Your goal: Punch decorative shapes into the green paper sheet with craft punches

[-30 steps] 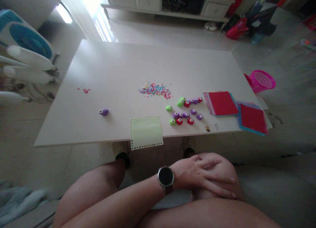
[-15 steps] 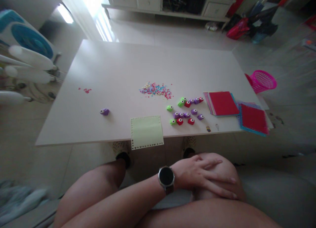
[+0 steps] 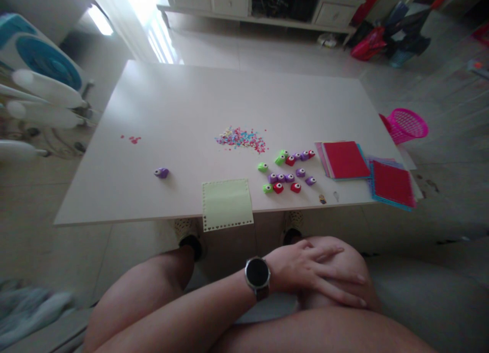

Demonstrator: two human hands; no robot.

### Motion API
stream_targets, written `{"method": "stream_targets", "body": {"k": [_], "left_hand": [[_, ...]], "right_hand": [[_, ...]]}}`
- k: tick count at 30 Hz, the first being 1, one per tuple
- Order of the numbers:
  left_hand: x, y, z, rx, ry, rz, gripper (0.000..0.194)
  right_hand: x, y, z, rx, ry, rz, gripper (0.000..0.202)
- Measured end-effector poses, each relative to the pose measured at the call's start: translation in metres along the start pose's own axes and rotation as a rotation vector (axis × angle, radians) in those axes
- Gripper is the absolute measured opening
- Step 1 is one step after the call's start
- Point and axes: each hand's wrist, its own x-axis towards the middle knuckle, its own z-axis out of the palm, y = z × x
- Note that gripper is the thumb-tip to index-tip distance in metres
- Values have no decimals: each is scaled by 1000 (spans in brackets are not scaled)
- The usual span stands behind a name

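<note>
My left hand (image 3: 321,271), with a round watch (image 3: 257,272) on its wrist, lies over my right knee with its fingers spread and holds nothing. My right hand is hidden from view. On the white table (image 3: 183,98), a pale green sheet (image 3: 227,202) with punched edges overhangs the near edge. Right of it stand several small purple, green and red craft punches with eye shapes. One purple punch (image 3: 162,173) stands alone at the left. Colourful paper bits (image 3: 242,139) lie mid-table, and a few pink bits (image 3: 134,139) are at the left.
Stacks of coloured paper, one topped by a red sheet (image 3: 347,160) and another (image 3: 393,184) at the table's right corner. A pink basket (image 3: 408,126) is beyond the right edge. A fan-like blue and white object (image 3: 48,60) stands at the left. A cabinet (image 3: 229,1) is behind.
</note>
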Motion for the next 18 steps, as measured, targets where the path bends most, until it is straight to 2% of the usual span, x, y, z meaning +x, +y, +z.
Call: {"method": "stream_targets", "body": {"k": [3,8,10,13,18], "left_hand": [[0,0,1,19,24,0,65],[0,2,7,17,48,10,66],[-1,2,9,10,51,3,65],[-1,2,9,-1,76,2,63],[-1,1,7,-11,67,1,63]], "right_hand": [[-1,-2,1,16,30,45,71],[8,8,-4,30,-127,-4,77],[11,11,-4,29,-139,-8,78],[12,11,-3,33,-101,21,73],[14,14,-2,31,-119,-43,63]]}}
